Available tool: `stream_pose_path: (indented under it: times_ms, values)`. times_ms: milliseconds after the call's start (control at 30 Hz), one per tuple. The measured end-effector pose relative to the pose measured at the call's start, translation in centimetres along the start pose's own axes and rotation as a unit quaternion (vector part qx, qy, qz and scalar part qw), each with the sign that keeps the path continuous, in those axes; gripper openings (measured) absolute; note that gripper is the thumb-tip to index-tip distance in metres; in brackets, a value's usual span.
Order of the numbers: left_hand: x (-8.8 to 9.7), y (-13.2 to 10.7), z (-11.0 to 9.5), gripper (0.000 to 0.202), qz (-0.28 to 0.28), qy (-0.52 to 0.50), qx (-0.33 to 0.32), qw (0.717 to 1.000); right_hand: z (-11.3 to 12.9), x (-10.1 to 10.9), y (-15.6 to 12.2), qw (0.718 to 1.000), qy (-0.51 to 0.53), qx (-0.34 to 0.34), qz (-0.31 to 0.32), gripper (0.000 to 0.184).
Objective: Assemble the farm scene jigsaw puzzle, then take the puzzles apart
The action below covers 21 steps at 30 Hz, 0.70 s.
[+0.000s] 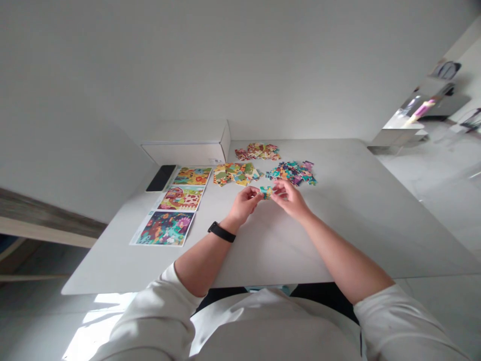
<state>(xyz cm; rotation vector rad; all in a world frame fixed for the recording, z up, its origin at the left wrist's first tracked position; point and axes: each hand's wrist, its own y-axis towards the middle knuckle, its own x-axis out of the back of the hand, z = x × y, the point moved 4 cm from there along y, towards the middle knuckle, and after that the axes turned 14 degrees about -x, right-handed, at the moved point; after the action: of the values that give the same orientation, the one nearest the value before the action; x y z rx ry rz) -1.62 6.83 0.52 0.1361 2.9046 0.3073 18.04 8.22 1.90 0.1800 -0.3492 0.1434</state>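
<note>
A jigsaw piece is held over the bench, pinched narrowly between the left grip and right grip, though the fingertips are poorly seen. If the pinch were slackened, the piece could be lost among the loose pieces just beyond, and that heap could be disturbed.

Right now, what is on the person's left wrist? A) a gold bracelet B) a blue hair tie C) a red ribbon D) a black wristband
D. A black wristband wraps the wrist just behind the left hand.
</note>
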Motion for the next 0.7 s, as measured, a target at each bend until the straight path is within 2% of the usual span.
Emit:
stream_pose_path:
  times_ms: [67, 167, 300, 467, 700]
  values:
    - [-0.2, -0.1, 0.0, 0.054, 0.002, 0.000, -0.002, 1.000, -0.7, -0.3, 0.4, 0.996, 0.055, -0.063, 0.023, 0.048]
    - [-0.3, -0.3, 0.0, 0.052, 0.001, 0.004, -0.003, 1.000, -1.1, -0.5, 0.7, 0.991, 0.087, -0.098, 0.041, 0.050]
    - [-0.4, -0.4, 0.0, 0.047, 0.013, 0.014, 0.003, 1.000, -1.0, -0.1, 0.8, 0.989, 0.089, -0.110, 0.034, 0.052]
    - [-0.2, -0.2, -0.1, 0.049, 0.007, 0.061, -0.024, 0.998, -1.1, 0.1, 0.9, 0.990, 0.084, -0.115, 0.023, 0.050]
    - [-0.5, -0.4, -0.4, 0.050, 0.025, 0.112, -0.049, 0.992, -0.5, 1.3, 1.0, 0.994, 0.051, -0.090, 0.024, 0.042]
